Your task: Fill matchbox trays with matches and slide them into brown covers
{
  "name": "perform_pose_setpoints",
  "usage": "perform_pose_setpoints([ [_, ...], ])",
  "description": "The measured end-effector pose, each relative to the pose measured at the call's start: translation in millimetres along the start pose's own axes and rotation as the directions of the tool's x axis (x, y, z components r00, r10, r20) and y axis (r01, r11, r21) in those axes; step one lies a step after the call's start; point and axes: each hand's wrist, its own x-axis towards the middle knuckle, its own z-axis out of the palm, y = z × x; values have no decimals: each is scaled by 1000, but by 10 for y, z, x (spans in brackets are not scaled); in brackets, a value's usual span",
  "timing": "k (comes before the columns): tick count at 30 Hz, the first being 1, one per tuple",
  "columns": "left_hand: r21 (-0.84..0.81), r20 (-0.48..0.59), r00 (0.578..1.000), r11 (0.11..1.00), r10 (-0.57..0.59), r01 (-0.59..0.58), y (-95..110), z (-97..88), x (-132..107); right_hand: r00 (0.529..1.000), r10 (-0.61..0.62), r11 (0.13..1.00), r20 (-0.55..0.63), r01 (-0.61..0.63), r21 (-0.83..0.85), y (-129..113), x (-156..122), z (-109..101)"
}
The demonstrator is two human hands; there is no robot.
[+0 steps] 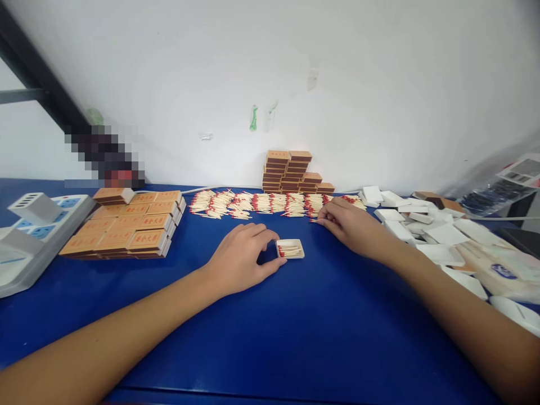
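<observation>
A small white matchbox tray (298,254) lies on the blue table with several red-tipped matches (289,250) inside it. My left hand (241,260) grips the tray's left end between thumb and fingers. Farther back, a long row of loose matches (262,203) runs across the table in bunches. At the right part of that row, my right hand (343,220) is closed in a pinch by the matches. Its fingertips cover whatever lies between them, though red match heads show right beside them.
Orange matchboxes (129,225) are piled at the left, beside a white power strip (50,230) with plugs. More matchboxes (282,171) stand stacked against the wall. At the right lie many white empty trays (439,253) and a plastic tissue pack (502,264).
</observation>
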Motion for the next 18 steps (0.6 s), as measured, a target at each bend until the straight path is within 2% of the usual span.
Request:
perform_pose_setpoints([
  [5,-1,3,1000,1000,0,0,-2,-4,6,999,2,1000,-34,-2,0,-32,-7,-12],
  [18,1,4,1000,1000,-3,3,-3,-2,-1,996,13,998,87,-19,61,12,0,-51],
])
